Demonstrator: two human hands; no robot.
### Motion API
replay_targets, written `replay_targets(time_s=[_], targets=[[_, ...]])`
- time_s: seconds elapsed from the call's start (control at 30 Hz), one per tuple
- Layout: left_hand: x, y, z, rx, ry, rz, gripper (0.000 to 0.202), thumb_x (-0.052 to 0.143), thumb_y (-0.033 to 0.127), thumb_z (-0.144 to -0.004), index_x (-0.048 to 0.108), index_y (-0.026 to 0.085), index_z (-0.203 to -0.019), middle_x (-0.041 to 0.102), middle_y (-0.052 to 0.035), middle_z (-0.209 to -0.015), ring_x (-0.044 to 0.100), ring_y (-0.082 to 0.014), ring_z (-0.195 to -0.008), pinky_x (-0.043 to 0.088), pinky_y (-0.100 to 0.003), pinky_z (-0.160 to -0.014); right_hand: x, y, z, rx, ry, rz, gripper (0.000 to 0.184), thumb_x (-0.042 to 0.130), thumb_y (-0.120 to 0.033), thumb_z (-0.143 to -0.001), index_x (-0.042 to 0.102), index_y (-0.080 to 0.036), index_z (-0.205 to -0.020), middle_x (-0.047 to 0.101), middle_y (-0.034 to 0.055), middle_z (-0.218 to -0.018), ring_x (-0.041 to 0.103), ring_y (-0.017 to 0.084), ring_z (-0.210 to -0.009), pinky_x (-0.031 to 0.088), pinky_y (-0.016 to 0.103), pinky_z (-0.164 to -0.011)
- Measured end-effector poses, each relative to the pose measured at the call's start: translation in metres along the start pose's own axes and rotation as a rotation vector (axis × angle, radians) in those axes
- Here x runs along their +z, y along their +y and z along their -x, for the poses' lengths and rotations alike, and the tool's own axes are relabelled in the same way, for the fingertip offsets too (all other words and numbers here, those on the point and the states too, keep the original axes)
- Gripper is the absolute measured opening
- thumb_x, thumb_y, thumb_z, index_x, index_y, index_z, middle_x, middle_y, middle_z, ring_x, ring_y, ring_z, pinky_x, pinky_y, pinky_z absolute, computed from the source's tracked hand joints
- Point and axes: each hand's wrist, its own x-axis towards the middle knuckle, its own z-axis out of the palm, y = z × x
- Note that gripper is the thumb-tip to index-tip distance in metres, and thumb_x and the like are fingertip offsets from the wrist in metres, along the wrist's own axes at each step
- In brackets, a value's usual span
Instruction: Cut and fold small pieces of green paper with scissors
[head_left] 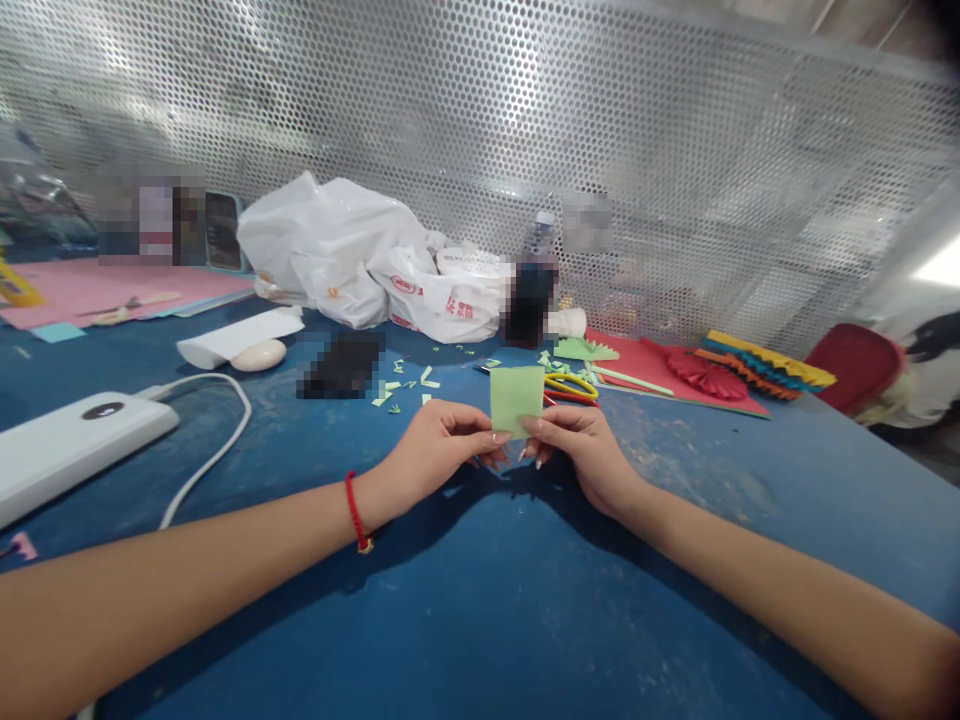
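Note:
A small light-green square of paper [517, 397] is held upright above the blue table. My left hand [450, 437] pinches its lower left corner between thumb and fingers. At the lower right corner, my right hand [574, 440] pinches it the same way. Just behind the paper lie scissors with yellow and red handles [571, 386], their blades mostly hidden. Little cut green paper scraps [390, 392] are strewn on the table beyond my left hand. A green pleated paper piece [586, 349] rests behind the scissors.
A white power bank [86, 445] with a cable sits at the left. White plastic bags [330, 250] stand against the perforated metal screen [480, 110]. Red paper [615, 352] and folded coloured paper strips [757, 365] lie at the right, near a red stool [855, 365].

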Motion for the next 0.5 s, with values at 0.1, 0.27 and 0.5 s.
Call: replay_targets(time_s=[0.1, 0.27, 0.5], targets=[[0.0000, -0.0014, 0.0000, -0.013, 0.018, 0.023, 0.015, 0.073, 0.027, -0.072, 0.073, 0.013, -0.068, 0.071, -0.0027, -0.061, 0.061, -0.0109, -0.054, 0.050, -0.020, -0.056, -0.0003, 0.0010, -0.0002, -0.016, 0.000, 0.009, 0.022, 0.076, -0.040, -0.074, 0.075, -0.018, -0.070, 0.069, 0.0013, -0.060, 0.054, 0.009, -0.050, 0.046, 0.023, -0.052], [-0.0005, -0.0023, 0.0003, 0.013, -0.002, 0.009, 0.014, 0.072, 0.027, -0.073, 0.073, 0.013, -0.067, 0.071, -0.0026, -0.061, 0.062, -0.0112, -0.055, 0.051, -0.020, -0.057, -0.0015, 0.0016, -0.0004, -0.054, -0.003, 0.038, 0.022, 0.075, -0.039, -0.074, 0.074, -0.018, -0.066, 0.069, 0.0015, -0.058, 0.054, 0.009, -0.049, 0.045, 0.023, -0.050], [0.0022, -0.0009, 0.0047, 0.125, -0.013, -0.118, 0.026, 0.069, 0.038, -0.077, 0.071, 0.013, -0.074, 0.072, -0.0040, -0.069, 0.065, -0.0143, -0.062, 0.054, -0.022, -0.060, -0.0015, -0.0001, -0.0002, -0.016, -0.037, 0.030, 0.023, 0.077, -0.038, -0.073, 0.074, -0.018, -0.064, 0.069, 0.0022, -0.056, 0.058, 0.010, -0.048, 0.047, 0.022, -0.049]])
